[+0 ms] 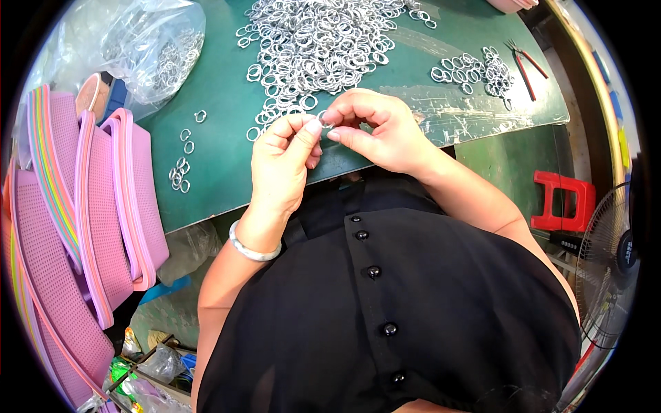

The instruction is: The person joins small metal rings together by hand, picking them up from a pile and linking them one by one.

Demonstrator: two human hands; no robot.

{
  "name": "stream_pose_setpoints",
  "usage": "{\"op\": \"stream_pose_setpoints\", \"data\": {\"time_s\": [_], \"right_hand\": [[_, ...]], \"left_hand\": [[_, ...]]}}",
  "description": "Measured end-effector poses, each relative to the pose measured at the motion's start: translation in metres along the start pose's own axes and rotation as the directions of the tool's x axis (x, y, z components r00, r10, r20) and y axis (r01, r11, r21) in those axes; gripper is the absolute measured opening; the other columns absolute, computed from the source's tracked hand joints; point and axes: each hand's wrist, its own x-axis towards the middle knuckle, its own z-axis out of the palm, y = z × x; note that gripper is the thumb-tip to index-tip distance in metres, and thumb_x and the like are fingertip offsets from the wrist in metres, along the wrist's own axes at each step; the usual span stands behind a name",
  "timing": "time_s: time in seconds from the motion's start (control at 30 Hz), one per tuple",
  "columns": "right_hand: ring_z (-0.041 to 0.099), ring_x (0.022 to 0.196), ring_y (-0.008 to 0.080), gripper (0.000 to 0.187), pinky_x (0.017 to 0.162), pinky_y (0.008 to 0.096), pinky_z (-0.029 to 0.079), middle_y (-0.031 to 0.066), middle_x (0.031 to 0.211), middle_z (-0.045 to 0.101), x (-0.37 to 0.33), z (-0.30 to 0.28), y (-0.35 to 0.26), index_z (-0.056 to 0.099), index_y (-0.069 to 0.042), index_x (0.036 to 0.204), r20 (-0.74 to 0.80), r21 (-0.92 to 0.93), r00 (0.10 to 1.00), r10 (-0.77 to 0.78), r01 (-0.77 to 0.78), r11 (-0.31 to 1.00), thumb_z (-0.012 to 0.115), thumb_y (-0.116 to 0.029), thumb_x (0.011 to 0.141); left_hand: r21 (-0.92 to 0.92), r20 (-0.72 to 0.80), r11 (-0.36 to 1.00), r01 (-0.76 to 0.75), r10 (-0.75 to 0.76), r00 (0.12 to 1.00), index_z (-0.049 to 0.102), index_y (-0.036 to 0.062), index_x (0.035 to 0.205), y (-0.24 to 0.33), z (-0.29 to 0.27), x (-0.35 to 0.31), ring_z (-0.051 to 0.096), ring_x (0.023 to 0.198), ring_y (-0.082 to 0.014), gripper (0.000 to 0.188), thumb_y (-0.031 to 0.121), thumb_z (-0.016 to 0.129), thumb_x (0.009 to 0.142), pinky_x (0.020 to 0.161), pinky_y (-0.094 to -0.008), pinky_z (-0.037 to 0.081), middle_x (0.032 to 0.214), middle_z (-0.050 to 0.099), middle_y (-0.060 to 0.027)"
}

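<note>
Close together over the front edge of the green table [227, 162], my two hands meet at a small silvery metal ring [323, 119]. My left hand [281, 157] pinches it between thumb and forefinger, a pale bangle on that wrist. From the other side my right hand [375, 131] grips the ring with thumb and fingers. The fingertips cover most of it. Just beyond them spreads a big heap of silvery metal rings [323, 48]. Several loose rings [180, 173] lie on the table left of my left hand.
Red-handled pliers [527, 69] lie at the right beside smaller ring piles [475, 71]. A clear plastic bag of rings [158, 55] sits at the back left. Pink perforated baskets [141, 199] crowd the left side. A red stool [563, 199] and a fan [606, 265] stand right.
</note>
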Motion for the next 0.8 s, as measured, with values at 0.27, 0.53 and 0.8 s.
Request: {"op": "stream_pose_setpoints", "data": {"time_s": [0.27,0.53,0.8], "right_hand": [[0.050,0.074,0.0061,0.025,0.064,0.0190,0.042,0.0028,0.094,0.052,-0.003,-0.003,0.005,0.055,-0.001,0.103,-0.044,0.070,0.999,0.029,-0.026,0.997,0.057,0.002,0.078],[0.049,0.073,0.0044,0.021,0.063,0.0178,0.041,0.0009,0.091,0.053,-0.002,-0.002,0.006,0.056,-0.001,0.100,-0.048,-0.010,0.995,0.092,-0.092,0.996,0.056,0.001,0.079],[0.057,0.071,0.0230,0.011,0.063,0.0314,0.046,0.0076,0.083,0.055,0.003,0.004,0.015,0.061,-0.004,0.084,0.065,-0.380,0.998,-0.014,0.038,0.924,0.060,-0.006,0.072]], "left_hand": [[-0.123,-0.005,0.990,0.067,-0.069,0.998,0.059,0.0025,0.087,0.000,-0.004,0.003,0.046,0.056,-0.0067,0.012,0.014,0.054,0.086,0.051,-0.0184,0.037,0.068,0.053,0.0004],[-0.143,0.021,0.986,0.084,-0.082,0.996,0.059,0.0024,0.088,-0.001,-0.008,0.003,0.047,0.058,-0.0071,0.012,0.014,0.055,0.086,0.052,-0.0187,0.039,0.070,0.054,-0.0001],[-0.336,0.069,0.938,0.085,-0.065,0.995,0.053,-0.0013,0.100,0.007,-0.024,0.004,0.056,0.071,-0.0165,0.019,0.007,0.044,0.084,0.059,-0.0265,0.046,0.084,0.057,-0.0087]]}}
